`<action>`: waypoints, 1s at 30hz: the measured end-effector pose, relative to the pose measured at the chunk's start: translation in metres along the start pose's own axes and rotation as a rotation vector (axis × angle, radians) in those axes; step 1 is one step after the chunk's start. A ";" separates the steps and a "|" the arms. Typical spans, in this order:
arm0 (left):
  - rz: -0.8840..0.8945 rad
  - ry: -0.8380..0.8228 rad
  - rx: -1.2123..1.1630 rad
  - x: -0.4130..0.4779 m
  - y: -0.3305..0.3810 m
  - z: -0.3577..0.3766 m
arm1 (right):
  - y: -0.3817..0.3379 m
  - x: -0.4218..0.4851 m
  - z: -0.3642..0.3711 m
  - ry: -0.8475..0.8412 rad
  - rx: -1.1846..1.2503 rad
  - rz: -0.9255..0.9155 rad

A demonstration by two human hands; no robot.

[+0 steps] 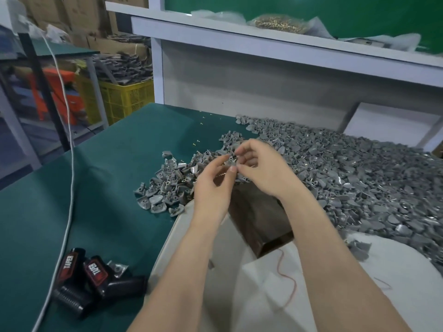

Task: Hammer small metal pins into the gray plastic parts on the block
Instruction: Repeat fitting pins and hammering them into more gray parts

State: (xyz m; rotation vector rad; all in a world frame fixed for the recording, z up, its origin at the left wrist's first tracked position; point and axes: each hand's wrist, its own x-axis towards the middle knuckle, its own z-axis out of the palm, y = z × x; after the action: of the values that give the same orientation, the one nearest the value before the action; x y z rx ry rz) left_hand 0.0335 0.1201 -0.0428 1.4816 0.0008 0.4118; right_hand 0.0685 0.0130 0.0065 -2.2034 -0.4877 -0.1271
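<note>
Both hands meet above the dark brown block [259, 216] near the middle of the table. My left hand [213, 185] pinches a gray plastic part [232, 159] between its fingertips. My right hand [261, 166] has thumb and fingers curled at the same part; whether a pin sits between them is too small to tell. A large heap of gray plastic parts [359, 178] spreads to the right, and a smaller pile of them [167, 188] lies left of the hands. A few small metal pins [197, 141] lie loose on the green mat beyond.
The block stands on a white cloth [263, 295] at the near edge of the green table [96, 188]. Two black tools with red labels [91, 281] lie at the near left beside a white cable [69, 188]. A bag of brass pins [278, 23] rests on the upper shelf.
</note>
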 end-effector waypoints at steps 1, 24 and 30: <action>-0.007 0.006 -0.007 0.000 0.000 -0.001 | -0.001 -0.002 0.001 -0.008 0.014 0.003; -0.148 0.526 -0.354 0.017 -0.014 -0.019 | -0.004 0.033 0.084 -0.155 -0.824 0.160; -0.143 0.437 -0.273 0.012 -0.009 -0.015 | 0.002 0.030 0.044 0.135 -0.452 0.201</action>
State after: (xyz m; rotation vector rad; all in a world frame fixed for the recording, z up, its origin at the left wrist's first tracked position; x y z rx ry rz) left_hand 0.0433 0.1370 -0.0502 1.0936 0.3815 0.5876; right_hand 0.0935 0.0548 -0.0146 -2.6479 -0.1677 -0.2998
